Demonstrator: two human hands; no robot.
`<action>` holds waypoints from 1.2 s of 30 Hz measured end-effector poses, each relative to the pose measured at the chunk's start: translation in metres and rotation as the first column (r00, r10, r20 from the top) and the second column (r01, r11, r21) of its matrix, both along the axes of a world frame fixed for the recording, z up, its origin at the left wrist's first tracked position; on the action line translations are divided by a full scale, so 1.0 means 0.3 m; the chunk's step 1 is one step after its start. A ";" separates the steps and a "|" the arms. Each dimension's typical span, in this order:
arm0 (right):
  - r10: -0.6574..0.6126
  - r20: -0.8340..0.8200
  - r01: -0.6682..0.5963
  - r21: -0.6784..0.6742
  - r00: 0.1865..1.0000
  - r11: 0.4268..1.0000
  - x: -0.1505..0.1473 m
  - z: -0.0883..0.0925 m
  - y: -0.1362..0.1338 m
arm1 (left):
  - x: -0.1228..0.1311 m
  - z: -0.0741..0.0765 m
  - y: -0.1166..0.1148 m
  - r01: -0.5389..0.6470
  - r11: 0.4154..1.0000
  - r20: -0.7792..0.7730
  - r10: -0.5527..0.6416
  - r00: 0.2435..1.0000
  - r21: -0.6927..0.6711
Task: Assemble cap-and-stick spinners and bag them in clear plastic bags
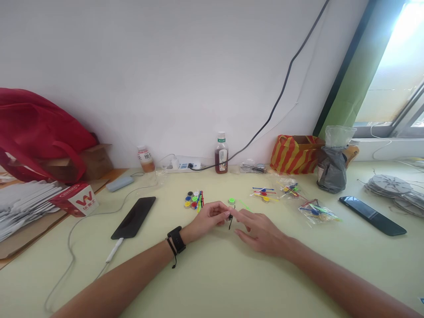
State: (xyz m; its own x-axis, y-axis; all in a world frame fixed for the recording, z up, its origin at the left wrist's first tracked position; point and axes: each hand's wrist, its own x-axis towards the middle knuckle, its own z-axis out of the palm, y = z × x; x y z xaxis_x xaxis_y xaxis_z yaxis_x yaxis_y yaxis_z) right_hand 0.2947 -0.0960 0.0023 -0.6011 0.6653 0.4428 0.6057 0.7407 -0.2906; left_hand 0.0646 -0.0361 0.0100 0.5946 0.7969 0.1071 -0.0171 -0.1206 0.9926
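My left hand [211,216], with a black watch at the wrist, pinches a small black arrow spinner [230,223] between thumb and fingers. The index fingertip of my right hand [261,229] touches the top of this piece, while its thumb stays apart. Just beyond the hands lie a green round base [232,200] and a loose green arrow [244,204]. To their left sits a group of coloured round bases [187,204] beside a bunch of coloured arrows [201,198]. Several arrow spinners [264,193] lie to the right. My fingers partly hide the black piece.
Bagged spinners [318,212] lie right of my hands, near a dark phone [372,215]. A charging phone [134,217] and its cable are on the left. Along the wall stand a sauce bottle [221,154], a power strip [189,164] and a striped bag [293,154].
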 end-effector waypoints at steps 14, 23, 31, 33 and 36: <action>-0.127 0.132 0.124 0.034 0.983 0.992 0.023 0.017 0.019 | -0.004 -0.007 0.003 -0.004 1.000 -0.017 0.004 1.000 -0.001; -0.373 0.153 0.361 0.104 0.915 0.927 0.033 0.002 0.039 | -0.003 -0.018 0.008 -0.018 1.000 -0.031 0.017 0.999 -0.008; -0.203 0.149 0.199 0.041 0.968 0.979 0.008 0.022 0.007 | -0.001 -0.003 0.002 -0.006 1.000 -0.013 0.006 1.000 -0.011; -0.226 0.195 0.235 -0.024 0.954 0.972 0.005 0.025 0.006 | -0.001 -0.003 0.001 -0.015 1.000 -0.011 0.015 1.000 -0.018; -0.261 0.176 0.284 -0.127 0.949 0.950 0.012 0.023 0.019 | -0.002 -0.005 0.001 -0.026 0.999 -0.016 0.026 1.000 -0.023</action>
